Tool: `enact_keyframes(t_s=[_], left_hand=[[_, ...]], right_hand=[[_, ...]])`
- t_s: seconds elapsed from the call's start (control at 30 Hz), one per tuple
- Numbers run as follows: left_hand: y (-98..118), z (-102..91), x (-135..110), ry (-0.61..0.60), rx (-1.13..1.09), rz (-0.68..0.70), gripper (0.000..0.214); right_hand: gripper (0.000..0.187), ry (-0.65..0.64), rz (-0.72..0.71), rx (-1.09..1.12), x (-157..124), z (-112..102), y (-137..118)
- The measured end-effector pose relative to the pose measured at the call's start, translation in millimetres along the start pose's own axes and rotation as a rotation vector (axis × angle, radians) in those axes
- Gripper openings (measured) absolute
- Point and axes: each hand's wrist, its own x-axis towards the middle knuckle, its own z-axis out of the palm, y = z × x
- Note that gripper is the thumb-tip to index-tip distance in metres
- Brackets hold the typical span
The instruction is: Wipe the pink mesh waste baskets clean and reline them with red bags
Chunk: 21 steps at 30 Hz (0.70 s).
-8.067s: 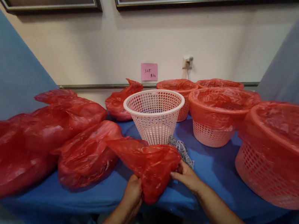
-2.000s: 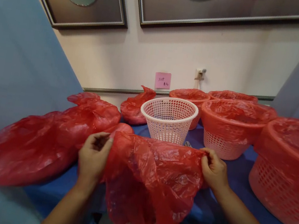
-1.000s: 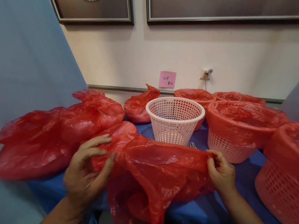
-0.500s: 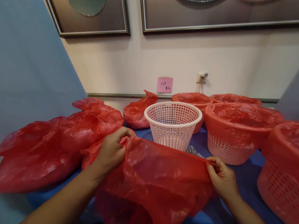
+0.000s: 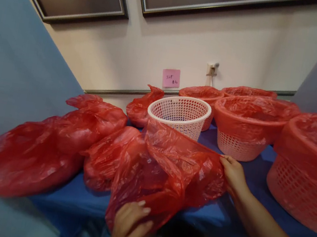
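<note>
A thin red plastic bag (image 5: 166,164) hangs spread out over the near edge of the blue-covered table. My right hand (image 5: 232,172) pinches its upper right corner between thumb and fingers. Low in the view, my left hand (image 5: 134,231) is off the bag's rim, fingers apart and slightly curled, close to the bag's lower edge. Whether its fingertips touch the plastic I cannot tell. Just behind the bag stands a white perforated basket (image 5: 179,111), unlined, its lower part hidden by the red plastic.
Several filled red bags (image 5: 48,149) lie on the left of the table (image 5: 88,199). To the right stand baskets lined with red bags (image 5: 244,128), one large basket (image 5: 301,185) nearest me. A pink note (image 5: 171,78) and a socket (image 5: 212,69) are on the wall.
My left hand has let go of the bag's upper left corner and come down toward me, opening. My right hand keeps its pinch. The view has tilted down a little.
</note>
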Motion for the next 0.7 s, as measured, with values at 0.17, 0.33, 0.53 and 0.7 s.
enact_keyframes(t_s=[0.17,0.33,0.53,0.7], left_hand=[[-15,9.8,9,0.072,0.198,0.031,0.062],[-11,-33.5,49,0.238,-0.265,-0.562,0.016],[-19,-61.4,70,0.648,-0.713,-1.078,0.021],[-19,-94.3,66,0.704,-0.470,-0.964,0.030]], right_hand=[[0.028,-0.045,0.034,0.000,-10,7,1],[0.030,0.004,-0.005,-0.065,-11,1,-5],[0.034,-0.048,-0.056,-0.114,-9,-10,-3],[0.047,-0.541,-0.053,-0.172,-27,-17,-15]])
